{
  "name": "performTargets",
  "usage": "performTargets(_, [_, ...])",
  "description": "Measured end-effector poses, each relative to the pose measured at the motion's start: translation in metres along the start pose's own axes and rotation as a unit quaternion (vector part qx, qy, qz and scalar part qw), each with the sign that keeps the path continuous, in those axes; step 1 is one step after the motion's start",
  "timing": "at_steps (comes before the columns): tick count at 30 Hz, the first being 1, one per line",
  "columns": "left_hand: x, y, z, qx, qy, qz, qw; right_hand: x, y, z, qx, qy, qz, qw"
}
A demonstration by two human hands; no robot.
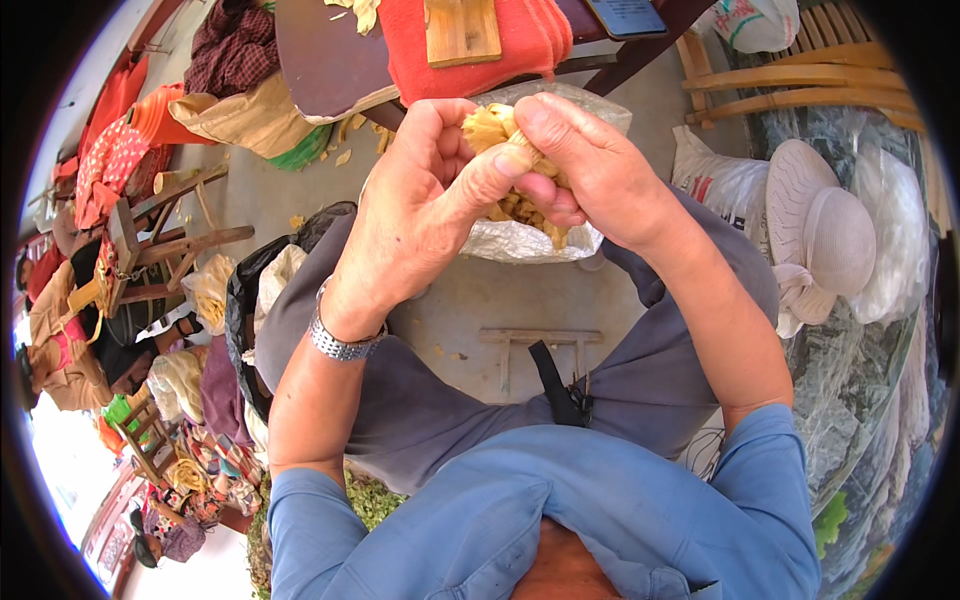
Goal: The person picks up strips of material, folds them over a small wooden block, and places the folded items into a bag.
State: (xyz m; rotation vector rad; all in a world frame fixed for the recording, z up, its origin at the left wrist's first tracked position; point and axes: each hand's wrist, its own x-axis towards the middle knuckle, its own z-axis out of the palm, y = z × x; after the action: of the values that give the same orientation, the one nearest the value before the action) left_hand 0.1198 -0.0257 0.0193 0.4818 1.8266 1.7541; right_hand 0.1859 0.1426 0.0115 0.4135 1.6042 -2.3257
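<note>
My left hand and my right hand meet in front of me, both closed around a bundle of thin yellow dried strips. The left thumb presses across the bundle's near side, while the right thumb and fingers pinch its other end. Part of the bundle is hidden by my fingers. Directly below stands a white plastic sack with its mouth open, holding more yellow pieces. Just beyond the hands, a folded red cloth lies on a dark table, with a wooden block on top.
A phone rests at the table's far right. On my right are a wooden chair and a sun hat on plastic sheeting. Wooden stools, bags and other seated people are on the left. A low wooden stool stands between my legs.
</note>
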Motion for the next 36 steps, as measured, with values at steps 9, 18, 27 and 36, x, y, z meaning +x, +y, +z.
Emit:
performTargets(9, [0.011, 0.005, -0.033, -0.025, 0.007, -0.038, 0.999, -0.001, -0.015, -0.021, -0.082, -0.034, -0.007, 0.996])
performTargets(18, [0.003, 0.012, -0.046, 0.027, -0.014, -0.033, 0.999, -0.009, -0.025, -0.018, -0.251, -0.023, -0.074, 0.965])
performTargets(27, [0.002, 0.013, -0.037, 0.432, -0.160, 0.174, 0.871, 0.012, 0.011, 0.008, -0.342, 0.002, -0.210, 0.916])
performTargets(36, [-0.010, 0.002, -0.049, 0.257, -0.371, -0.020, 0.892, -0.018, 0.013, -0.003, -0.477, -0.110, -0.173, 0.855])
